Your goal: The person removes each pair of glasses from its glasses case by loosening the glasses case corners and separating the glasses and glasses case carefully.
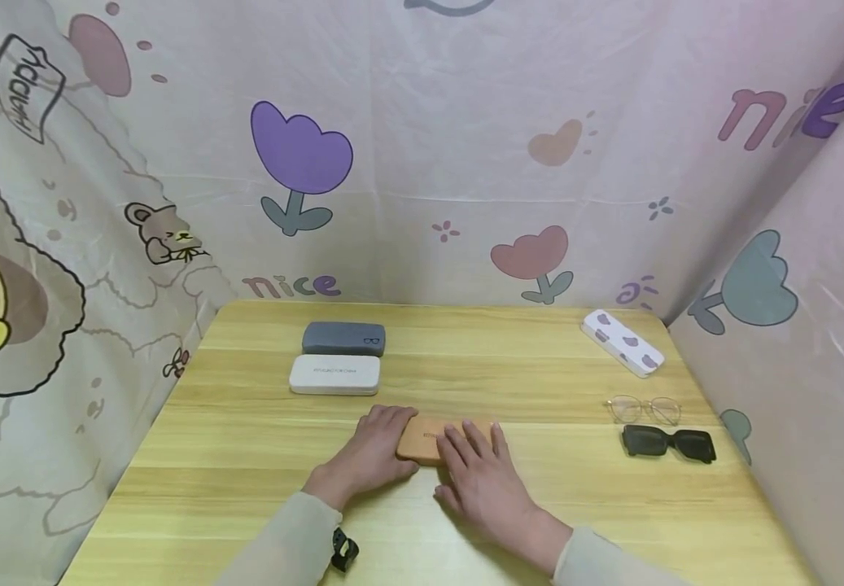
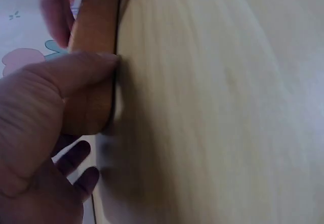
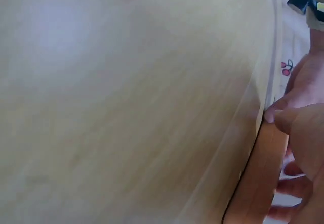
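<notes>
An orange-brown glasses case (image 1: 416, 443) lies on the table close in front of the person. My left hand (image 1: 372, 452) grips its left end, the thumb along the near side and the fingers at the far side. The left wrist view shows that thumb pressed on the side of the case (image 2: 88, 110), above a dark seam. Over the right part of the case rests my right hand (image 1: 487, 488), its fingers spread nearly straight across the top and covering some of the lettering. In the right wrist view the right thumb (image 3: 286, 120) overlaps the case's edge.
Back left lie a blue-grey glasses case (image 1: 343, 337) and a white one (image 1: 334, 374). A white case with purple shapes (image 1: 623, 342) sits back right. Thin-framed glasses (image 1: 645, 409) and black sunglasses (image 1: 669, 443) are at the right. Printed cloth (image 1: 422, 244) hangs around the wooden table (image 1: 246, 456).
</notes>
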